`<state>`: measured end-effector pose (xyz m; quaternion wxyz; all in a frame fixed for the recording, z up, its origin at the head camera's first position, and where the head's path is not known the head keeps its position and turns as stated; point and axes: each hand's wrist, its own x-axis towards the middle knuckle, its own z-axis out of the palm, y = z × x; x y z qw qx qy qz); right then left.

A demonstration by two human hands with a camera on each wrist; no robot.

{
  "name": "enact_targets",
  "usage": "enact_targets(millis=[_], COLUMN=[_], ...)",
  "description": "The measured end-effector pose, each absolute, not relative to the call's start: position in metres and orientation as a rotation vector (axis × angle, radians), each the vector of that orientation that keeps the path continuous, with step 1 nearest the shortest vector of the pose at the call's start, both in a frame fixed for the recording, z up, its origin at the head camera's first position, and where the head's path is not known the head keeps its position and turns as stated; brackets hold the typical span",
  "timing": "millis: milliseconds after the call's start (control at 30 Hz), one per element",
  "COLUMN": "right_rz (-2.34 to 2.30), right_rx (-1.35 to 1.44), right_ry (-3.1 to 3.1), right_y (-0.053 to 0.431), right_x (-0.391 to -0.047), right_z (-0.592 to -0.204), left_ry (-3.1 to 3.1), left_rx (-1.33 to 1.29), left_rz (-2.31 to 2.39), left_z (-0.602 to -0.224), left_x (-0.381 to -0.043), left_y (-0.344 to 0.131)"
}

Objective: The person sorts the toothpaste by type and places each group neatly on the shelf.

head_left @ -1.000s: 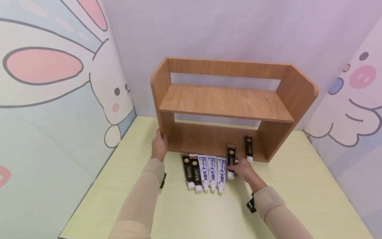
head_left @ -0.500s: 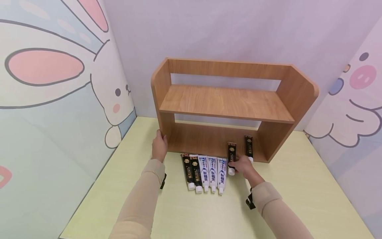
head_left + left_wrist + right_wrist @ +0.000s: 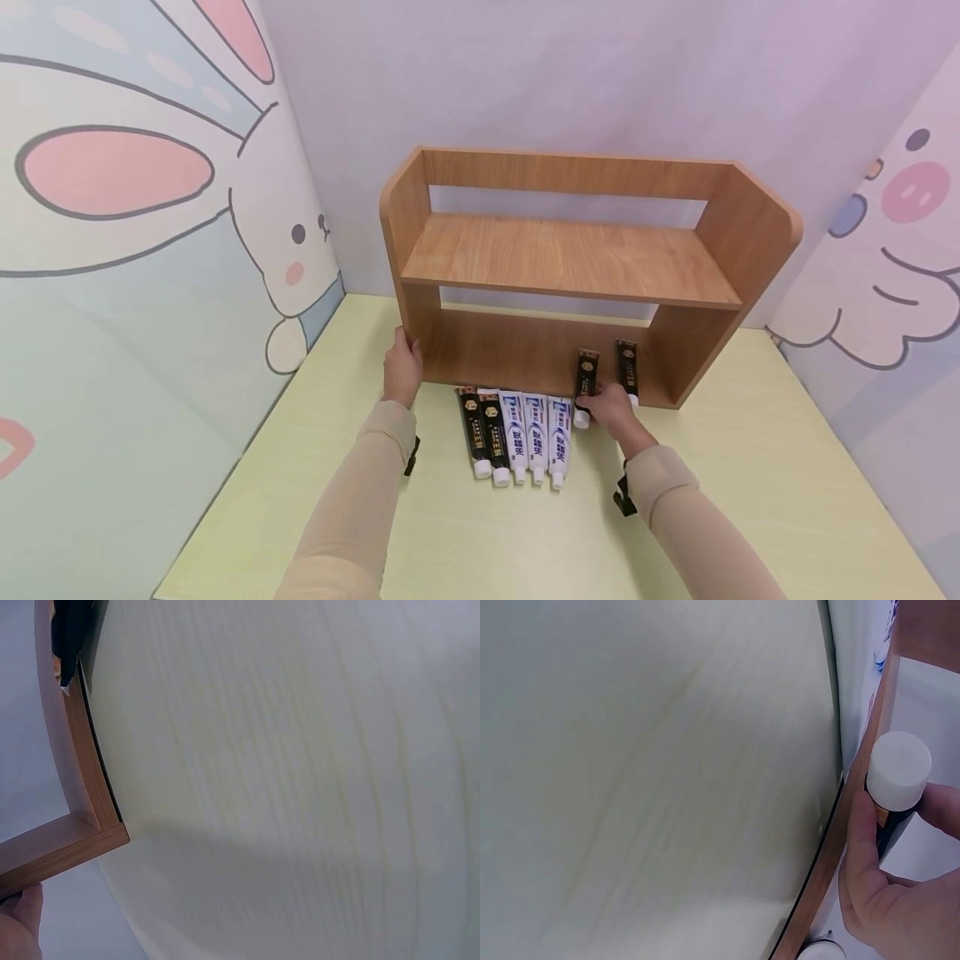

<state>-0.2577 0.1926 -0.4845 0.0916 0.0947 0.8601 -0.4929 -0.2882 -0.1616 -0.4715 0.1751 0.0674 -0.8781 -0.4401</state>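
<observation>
My right hand (image 3: 609, 408) pinches a black toothpaste tube (image 3: 587, 371) near its white cap, over the front of the lower shelf board. In the right wrist view, thumb and fingers hold it on either side just below the cap (image 3: 900, 771). Another black tube (image 3: 627, 367) lies on that board to its right. At the left side panel of the wooden shelf (image 3: 570, 258), my left hand (image 3: 402, 367) grips the front edge; the left wrist view shows only its fingertips there. Before the shelf lie white tubes (image 3: 536, 433) and, left of them, black tubes (image 3: 474, 429).
The two-tier shelf stands on a pale yellow table (image 3: 300, 483) near the back wall (image 3: 570, 75). Cartoon-printed walls rise at the left and right. The upper board (image 3: 555, 250) forms a low roof over the lower one.
My right hand has moved forward with the black toothpaste tube, deeper over the lower board and closer to the tube lying there. The left hand stays at the side panel.
</observation>
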Motion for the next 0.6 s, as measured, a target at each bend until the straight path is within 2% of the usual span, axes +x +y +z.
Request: enact_targets(millis=[600], right_rz=[-1.437], right_rx=[0.354], right_ry=[2.602], right_y=[0.194], right_x=[-0.273], right_z=[-0.489], left_ry=[-2.469], left_rx=[0.190], left_rz=[-1.239], left_z=[-0.473], left_x=[-0.290], left_y=[-0.161])
